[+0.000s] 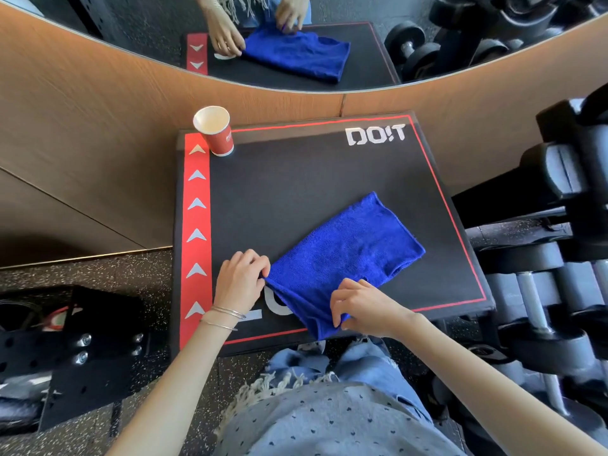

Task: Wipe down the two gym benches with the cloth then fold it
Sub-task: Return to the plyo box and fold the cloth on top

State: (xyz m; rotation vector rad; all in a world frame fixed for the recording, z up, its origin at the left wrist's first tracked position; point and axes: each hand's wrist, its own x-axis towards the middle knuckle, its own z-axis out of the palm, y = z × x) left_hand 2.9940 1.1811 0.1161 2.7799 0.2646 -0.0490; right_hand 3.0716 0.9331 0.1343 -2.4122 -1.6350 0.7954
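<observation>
Blue cloth (345, 258) is laid flat on the black pad (296, 179), in the part toward 5 o'clock. It is slanted, with its far corner pointed to 1 o'clock. Its near left corner is pinched by the left hand (241, 281), with the fingers curled on it. Its near end is pinched by the right hand (362, 307) in the same way. No wiping is being done, so the folding step is judged to be in hand. The cloth looks doubled over once, though this cannot be told for sure. For the next move, the two held corners would likely need to be lifted together and carried toward 1 o'clock. They would then be set down on the far end so that the edges match. Plenty of bare pad is seen toward 12 o'clock, so room for the fold is not lacking. The near end of the cloth is laid close to the pad's edge at 6 o'clock, and it could be dragged off if it is pulled back. A red cup (215, 130) is stood at 11 o'clock, by the red stripe (197, 225), well apart from the cloth. Weights (543, 291) are stacked just past the 3 o'clock edge, so wide swings that way should be kept small.
</observation>
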